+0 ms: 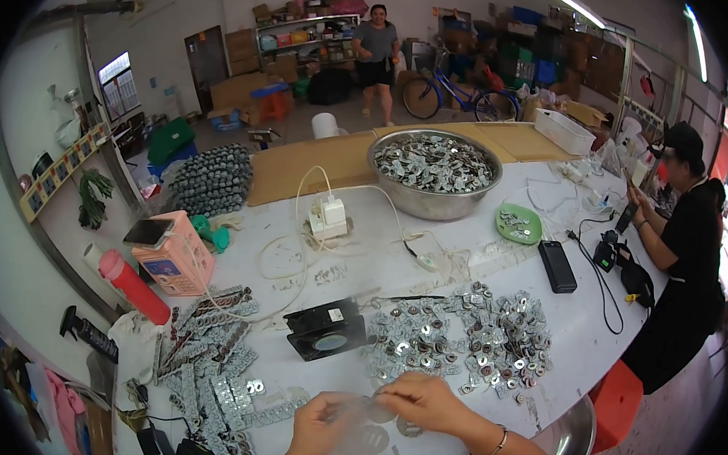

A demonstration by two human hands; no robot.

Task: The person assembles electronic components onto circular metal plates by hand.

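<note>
On my side of the black fan [327, 330], my right hand [427, 403] pinches a round disc [381, 409]; my left hand [318, 425] blurs, its grip I cannot tell. A slack pinch could drop the disc among metal pieces [414, 341] right of the fan.

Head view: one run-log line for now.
left hand: blurred, grip unclear | right hand: curled at blurred disc | ahead: black device, loose metal parts

Left hand [318, 427] blurred at the fingertips, its grip unclear; metal basin [582, 437] partly hidden.
</note>
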